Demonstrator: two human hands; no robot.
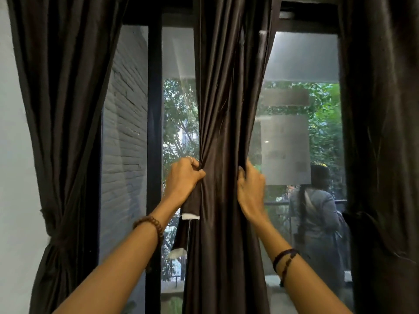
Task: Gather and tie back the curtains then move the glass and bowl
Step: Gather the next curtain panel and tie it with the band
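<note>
Curtain panel (pixel 223 143) in dark brown hangs at the middle of the window (pixel 299 109), bunched between two hands so a tie can go round it. Left hand (pixel 183 180) clamps the gathered left edge along with a loose fabric tie-back (pixel 188 220); right hand (pixel 250 186) curls round the right edge. Left curtain (pixel 65 132) appears tied already. Glass and bowl are out of view; the right-hand curtain (pixel 381 132) is cut off.

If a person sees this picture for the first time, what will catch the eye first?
First, the two hands at the centre: the left hand and the right hand grip the dark middle curtain from both sides, bunching it. A fabric strip hangs below the left hand. At far left, the left curtain is already tied back.
</note>
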